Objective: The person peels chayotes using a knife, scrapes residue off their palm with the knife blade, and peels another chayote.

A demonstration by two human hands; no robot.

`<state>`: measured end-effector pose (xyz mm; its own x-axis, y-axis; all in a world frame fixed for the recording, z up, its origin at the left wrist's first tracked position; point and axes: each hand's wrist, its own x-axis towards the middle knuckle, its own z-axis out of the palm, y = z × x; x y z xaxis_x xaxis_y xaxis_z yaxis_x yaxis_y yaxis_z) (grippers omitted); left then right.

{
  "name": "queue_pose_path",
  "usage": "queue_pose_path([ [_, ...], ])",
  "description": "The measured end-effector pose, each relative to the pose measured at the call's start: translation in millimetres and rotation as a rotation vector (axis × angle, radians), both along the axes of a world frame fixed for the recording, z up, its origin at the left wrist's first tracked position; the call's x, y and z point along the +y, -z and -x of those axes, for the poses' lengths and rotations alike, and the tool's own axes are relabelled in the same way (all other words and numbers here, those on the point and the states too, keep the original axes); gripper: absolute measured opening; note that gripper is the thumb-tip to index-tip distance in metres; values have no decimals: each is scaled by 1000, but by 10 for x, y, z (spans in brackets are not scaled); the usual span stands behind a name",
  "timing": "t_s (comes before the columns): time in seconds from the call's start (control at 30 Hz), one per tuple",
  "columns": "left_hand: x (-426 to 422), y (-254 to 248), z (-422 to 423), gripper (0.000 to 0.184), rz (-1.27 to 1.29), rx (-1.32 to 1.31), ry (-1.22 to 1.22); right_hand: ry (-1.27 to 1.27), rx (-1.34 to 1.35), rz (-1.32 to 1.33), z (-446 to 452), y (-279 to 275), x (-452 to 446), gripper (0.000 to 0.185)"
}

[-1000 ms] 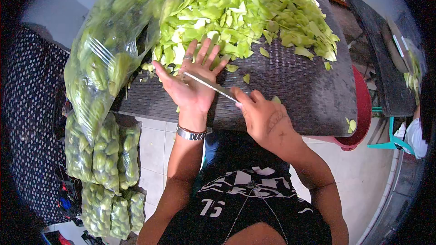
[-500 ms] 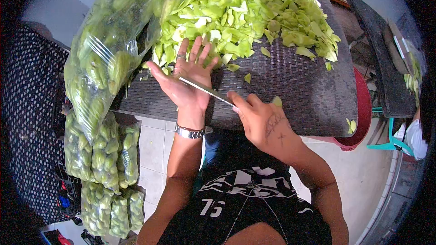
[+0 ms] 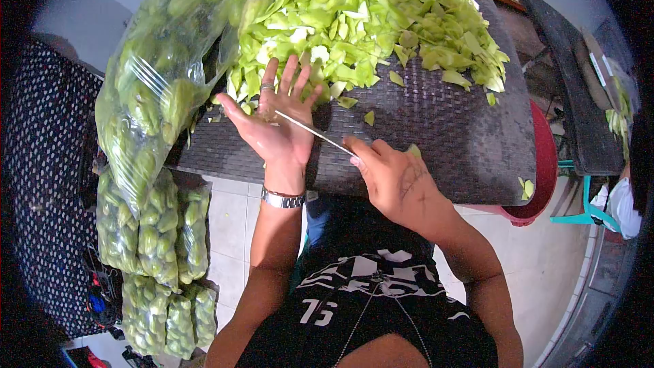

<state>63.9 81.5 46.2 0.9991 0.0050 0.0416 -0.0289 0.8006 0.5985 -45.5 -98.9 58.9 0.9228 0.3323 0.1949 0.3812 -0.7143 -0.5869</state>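
Tabletop in dark weave beneath green slices, pale tiled floor; left hand spread, right hand around thin blade.

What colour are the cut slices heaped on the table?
The slices are light green, some whitish; the head view shows them best.

Left hand: palm up, fingers spread.
Right hand: gripping a blade, slanted across the left hand.
Table: slices heaped high.
Bag: green fruit.
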Motion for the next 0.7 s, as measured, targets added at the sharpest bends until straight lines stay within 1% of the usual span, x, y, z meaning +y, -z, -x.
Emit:
queue_pose_path([
  [0.07,19,13,-14,121,4,5,-3,13,-5,-11,-9,-10,-19,31],
  [0.17,18,24,-21,121,-7,0,-5,-63,77,-34,87,-86,-2,31],
  [0.37,-29,13,21,123,-14,16,20,-45,-42,30,-4,85,-3,32],
  [0.47,-14,4,31,125,7,31,48,38,1,58,-44,-2,9,32],
  [0.57,26,18,20,126,40,27,71,21,-21,3,-35,-59,-50,32],
  [0.67,28,26,26,127,40,6,91,-72,34,-40,57,-36,-4,32],
  [0.7,24,26,31,128,34,-4,96,-62,38,-23,54,-35,9,32],
])
